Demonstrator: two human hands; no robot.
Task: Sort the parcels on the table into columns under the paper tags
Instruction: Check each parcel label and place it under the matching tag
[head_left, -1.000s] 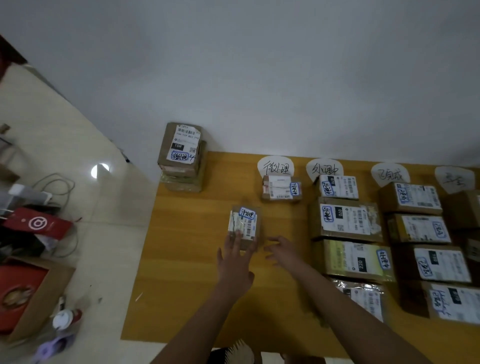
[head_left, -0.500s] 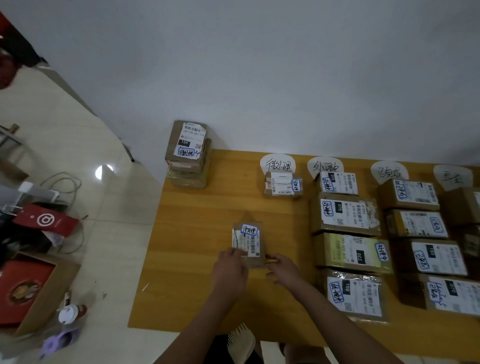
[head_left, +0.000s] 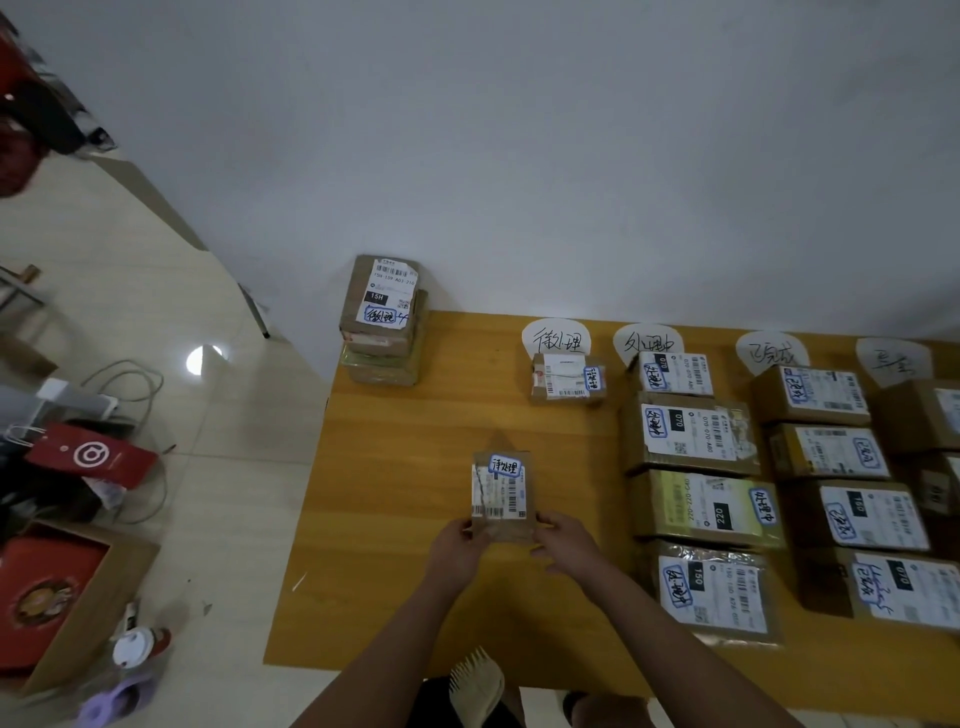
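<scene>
A small brown parcel (head_left: 501, 493) with a white label and a blue-edged sticker is held upright over the yellow table (head_left: 405, 467). My left hand (head_left: 460, 545) grips its lower left corner and my right hand (head_left: 566, 545) grips its lower right corner. Paper tags (head_left: 556, 338) lie along the table's far edge. One small parcel (head_left: 566, 376) lies under the leftmost tag. The tags to the right head columns of several parcels (head_left: 691, 434). A stack of parcels (head_left: 384, 319) stands at the table's far left corner.
A white wall runs behind the table. On the floor at left are a cardboard box with a red lid (head_left: 52, 597), a red paper bag (head_left: 88, 457), cables and a small bottle (head_left: 137, 644). The table's near edge is close to my body.
Both hands have closed on the small parcel and drawn it toward me, tilting it up from flat on the table. The view has shifted slightly.
</scene>
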